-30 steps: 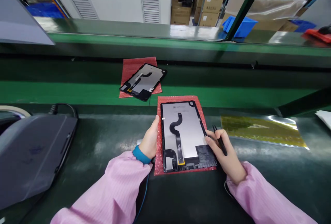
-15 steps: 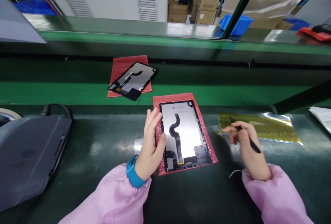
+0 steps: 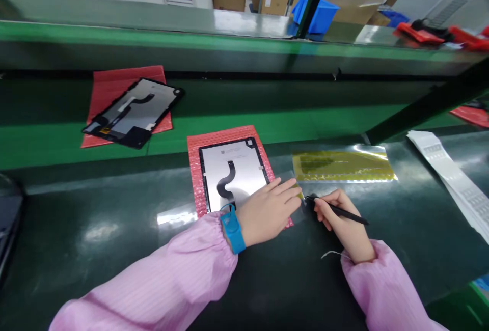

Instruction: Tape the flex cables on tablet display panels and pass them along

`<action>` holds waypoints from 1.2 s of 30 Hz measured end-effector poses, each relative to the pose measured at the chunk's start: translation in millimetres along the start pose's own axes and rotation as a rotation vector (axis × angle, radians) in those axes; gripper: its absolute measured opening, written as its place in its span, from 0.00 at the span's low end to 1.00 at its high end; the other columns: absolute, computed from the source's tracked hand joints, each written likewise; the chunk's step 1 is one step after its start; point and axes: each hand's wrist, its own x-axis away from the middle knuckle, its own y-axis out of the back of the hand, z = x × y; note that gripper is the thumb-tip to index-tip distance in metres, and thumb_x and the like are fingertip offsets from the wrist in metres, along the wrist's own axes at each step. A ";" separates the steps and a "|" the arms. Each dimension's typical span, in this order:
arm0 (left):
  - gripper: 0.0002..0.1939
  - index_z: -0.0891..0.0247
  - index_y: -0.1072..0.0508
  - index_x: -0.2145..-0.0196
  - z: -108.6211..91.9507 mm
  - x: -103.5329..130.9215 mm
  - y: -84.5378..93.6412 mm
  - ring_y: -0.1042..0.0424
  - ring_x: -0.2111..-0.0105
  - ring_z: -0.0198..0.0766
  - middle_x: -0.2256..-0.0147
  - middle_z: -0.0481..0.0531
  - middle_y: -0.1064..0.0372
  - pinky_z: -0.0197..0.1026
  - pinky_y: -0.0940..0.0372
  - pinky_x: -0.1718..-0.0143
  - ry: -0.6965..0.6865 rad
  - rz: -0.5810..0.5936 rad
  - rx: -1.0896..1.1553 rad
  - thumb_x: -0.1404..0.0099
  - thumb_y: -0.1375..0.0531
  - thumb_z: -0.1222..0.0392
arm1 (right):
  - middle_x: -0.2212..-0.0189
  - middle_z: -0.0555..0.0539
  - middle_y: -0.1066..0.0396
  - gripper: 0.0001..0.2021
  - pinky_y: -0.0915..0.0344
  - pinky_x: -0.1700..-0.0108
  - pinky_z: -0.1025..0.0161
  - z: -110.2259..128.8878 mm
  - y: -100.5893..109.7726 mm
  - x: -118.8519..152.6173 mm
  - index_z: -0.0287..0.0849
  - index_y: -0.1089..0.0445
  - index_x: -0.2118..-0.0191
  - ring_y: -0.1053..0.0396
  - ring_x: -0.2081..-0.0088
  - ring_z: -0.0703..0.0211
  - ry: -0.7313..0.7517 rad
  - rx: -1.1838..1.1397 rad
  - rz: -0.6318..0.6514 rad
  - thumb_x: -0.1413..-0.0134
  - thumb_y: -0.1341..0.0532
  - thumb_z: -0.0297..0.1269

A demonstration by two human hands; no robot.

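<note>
My left hand [image 3: 267, 211], with a blue band at the wrist, reaches across the lower right of a tablet screen panel [image 3: 244, 170]. Its fingers lie stretched out on a small clear sheet with a yellow piece [image 3: 298, 191], just beside the panel. Black tweezers [image 3: 346, 213] are gripped in my right hand [image 3: 342, 219], their tips at the edge of that small sheet. The panel, its silvery back up with a curved black flex cable [image 3: 226, 181], rests on a red bubble-wrap bag [image 3: 196, 178]. My left hand and sleeve hide its lower part.
Behind my right hand lies a sheet of yellow film [image 3: 344, 165]. Another screen panel [image 3: 137, 112] sits on a red bag [image 3: 105, 86] on the green ledge at back left. White label strips [image 3: 451, 178] lie at right, near a dark slanted post [image 3: 420, 104].
My left hand has moved right, from the panel's left edge to the small sheet. The tweezers have turned so their tips meet that sheet. The view has shifted right.
</note>
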 end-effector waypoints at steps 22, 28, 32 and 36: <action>0.19 0.61 0.26 0.45 16.0 -0.9 -15.8 0.46 0.28 0.51 0.31 0.59 0.40 0.56 0.60 0.26 0.083 -0.010 0.287 0.33 0.43 0.68 | 0.77 0.52 0.26 0.16 0.42 0.84 0.69 4.6 6.9 -5.8 0.45 0.33 0.66 0.40 0.86 0.69 -0.029 0.140 0.098 0.40 0.31 0.51; 0.20 0.59 0.26 0.45 15.5 -0.6 -16.1 0.46 0.28 0.50 0.31 0.56 0.40 0.56 0.60 0.26 0.101 -0.029 0.353 0.34 0.42 0.68 | 0.77 0.51 0.25 0.17 0.43 0.85 0.69 9.4 8.2 -11.4 0.45 0.33 0.67 0.40 0.87 0.69 -0.064 0.128 0.150 0.40 0.32 0.52; 0.20 0.58 0.26 0.46 15.7 -1.3 -16.7 0.47 0.28 0.50 0.31 0.56 0.40 0.56 0.60 0.26 0.106 -0.027 0.357 0.34 0.43 0.68 | 0.77 0.51 0.24 0.18 0.45 0.86 0.70 8.0 6.3 -12.2 0.44 0.33 0.68 0.41 0.87 0.70 -0.077 0.103 0.132 0.41 0.31 0.52; 0.19 0.61 0.27 0.45 16.0 -2.4 -16.5 0.47 0.28 0.51 0.31 0.59 0.41 0.55 0.60 0.26 0.097 0.004 0.290 0.33 0.44 0.67 | 0.75 0.49 0.23 0.18 0.45 0.85 0.69 4.9 4.7 -11.7 0.44 0.34 0.69 0.40 0.86 0.69 -0.065 0.070 0.103 0.41 0.31 0.51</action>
